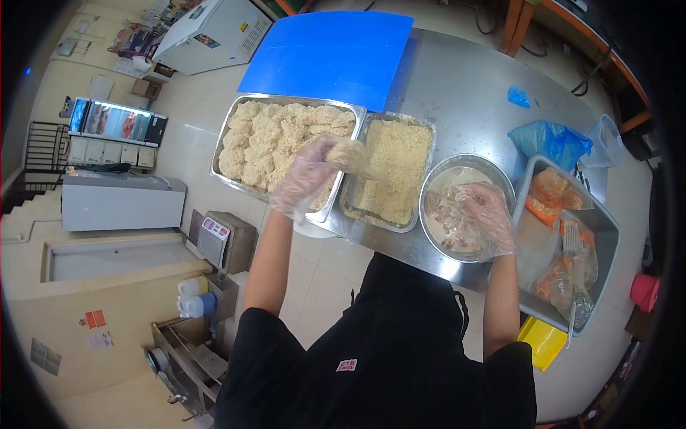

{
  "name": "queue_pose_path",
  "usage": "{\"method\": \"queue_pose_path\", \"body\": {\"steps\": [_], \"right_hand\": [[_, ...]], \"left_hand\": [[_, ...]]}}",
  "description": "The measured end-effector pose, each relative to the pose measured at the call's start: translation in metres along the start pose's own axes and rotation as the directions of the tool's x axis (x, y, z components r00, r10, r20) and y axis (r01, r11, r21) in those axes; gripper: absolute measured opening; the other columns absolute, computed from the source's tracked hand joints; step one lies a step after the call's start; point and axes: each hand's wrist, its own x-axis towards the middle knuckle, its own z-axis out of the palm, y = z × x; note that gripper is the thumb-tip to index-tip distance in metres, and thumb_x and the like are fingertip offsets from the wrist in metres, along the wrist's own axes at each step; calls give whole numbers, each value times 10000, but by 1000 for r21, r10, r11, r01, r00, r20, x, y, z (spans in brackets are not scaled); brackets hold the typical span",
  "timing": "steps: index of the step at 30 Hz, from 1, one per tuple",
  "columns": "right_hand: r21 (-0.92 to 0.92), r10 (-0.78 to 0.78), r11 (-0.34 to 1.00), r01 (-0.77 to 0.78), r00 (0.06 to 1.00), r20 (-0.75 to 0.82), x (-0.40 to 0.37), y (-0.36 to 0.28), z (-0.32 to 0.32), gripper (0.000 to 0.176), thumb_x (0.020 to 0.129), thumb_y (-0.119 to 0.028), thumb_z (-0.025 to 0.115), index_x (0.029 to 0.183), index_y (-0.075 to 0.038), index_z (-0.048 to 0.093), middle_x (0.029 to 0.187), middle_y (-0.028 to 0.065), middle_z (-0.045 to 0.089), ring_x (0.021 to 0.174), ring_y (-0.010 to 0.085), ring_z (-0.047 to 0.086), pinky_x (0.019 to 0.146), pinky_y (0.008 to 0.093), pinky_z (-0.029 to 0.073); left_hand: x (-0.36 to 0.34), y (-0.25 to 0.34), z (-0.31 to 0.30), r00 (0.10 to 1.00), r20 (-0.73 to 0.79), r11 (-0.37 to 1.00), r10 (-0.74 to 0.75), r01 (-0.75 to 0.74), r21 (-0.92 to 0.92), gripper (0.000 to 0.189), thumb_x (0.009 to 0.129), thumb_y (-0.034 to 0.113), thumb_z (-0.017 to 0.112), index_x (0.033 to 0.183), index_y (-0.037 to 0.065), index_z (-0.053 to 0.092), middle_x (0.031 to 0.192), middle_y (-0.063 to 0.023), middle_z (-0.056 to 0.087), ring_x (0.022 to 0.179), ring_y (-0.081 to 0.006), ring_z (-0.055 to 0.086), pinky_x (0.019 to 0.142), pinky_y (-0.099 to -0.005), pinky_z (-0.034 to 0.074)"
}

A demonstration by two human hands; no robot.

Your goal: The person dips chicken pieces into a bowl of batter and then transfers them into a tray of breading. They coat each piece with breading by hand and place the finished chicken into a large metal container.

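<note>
My left hand (307, 175), in a clear plastic glove, is closed around a crumb-coated piece of meat (348, 155). It is raised between a steel tray (227, 176) full of coated pieces (268, 139) and a smaller pan (426, 154) of pale crumbs (394, 161). Loose crumbs blur just below the piece. My right hand (489, 218), gloved too, reaches into a round metal bowl (434, 247) of milky batter (461, 176) with meat pieces (446, 214) in it. Its fingers curl down into the bowl; whatever they grip is hidden.
Right of the bowl stands a grey tub (611, 247) with bagged meat (554, 193) and a long-handled metal utensil (573, 275). A blue plastic bag (547, 139) lies behind it. A blue board (325, 53) covers the table's far left. A yellow container (543, 343) sits below the tub.
</note>
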Motion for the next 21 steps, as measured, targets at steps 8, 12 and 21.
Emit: {"method": "queue_pose_path", "body": {"steps": [8, 12, 21], "right_hand": [[-49, -38, 998, 40, 999, 32, 2, 8, 2, 358, 935, -187, 770, 1261, -39, 765, 1129, 147, 757, 1043, 261, 721, 945, 380, 553], [-63, -38, 997, 41, 998, 47, 2, 5, 0, 360, 933, -186, 766, 1260, -35, 764, 1130, 149, 756, 1049, 260, 716, 947, 382, 549], [-35, 23, 999, -22, 999, 41, 1, 9, 0, 343, 937, -180, 754, 1247, -35, 766, 1124, 156, 751, 1037, 273, 715, 949, 396, 551]], "left_hand": [[-54, 9, -83, 943, -330, 984, 47, 13, 178, 259, 973, 130, 804, 1190, 60, 682, 1055, -50, 744, 959, -156, 695, 857, -339, 587], [-82, -50, -79, 873, -482, 614, -69, 418, 669, 261, 962, 243, 812, 1099, 44, 713, 963, -149, 756, 859, -218, 732, 758, -388, 577], [-128, -129, 19, 854, -350, 503, 384, 125, 855, 332, 963, 160, 720, 1244, -10, 673, 1242, -235, 683, 1120, -459, 661, 973, -527, 545]]}}
